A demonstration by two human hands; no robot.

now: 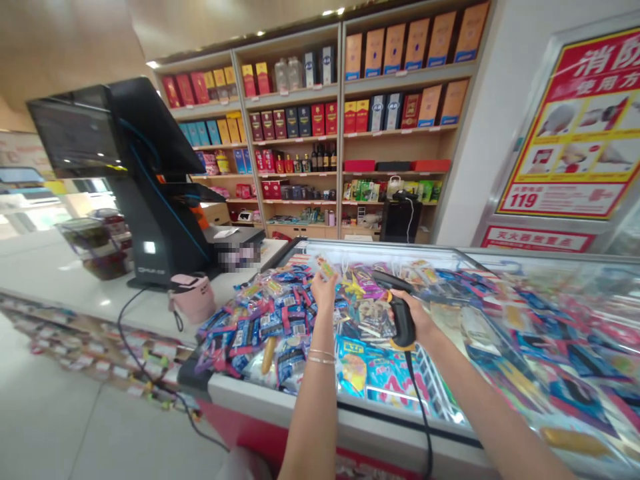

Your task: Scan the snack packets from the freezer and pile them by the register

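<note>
My left hand (324,291) is raised over the chest freezer, pinching a small shiny snack packet (327,268) between its fingers. My right hand (417,317) grips a black handheld barcode scanner (400,317), whose head points left toward the packet. A black coiled-looking cable (419,400) runs down from the scanner's base over the freezer's front rim. Below both hands lies a heap of colourful foil snack packets (275,327) in blue, red and yellow. A thin bracelet circles my left wrist.
The glass-topped chest freezer (380,250) has a white front rim. To the left stand a black POS terminal (150,193), a pink bag (194,300) and a white counter (75,293). Behind rise wooden shelves (320,133) of boxed liquor. A red-and-yellow poster (575,127) hangs at right.
</note>
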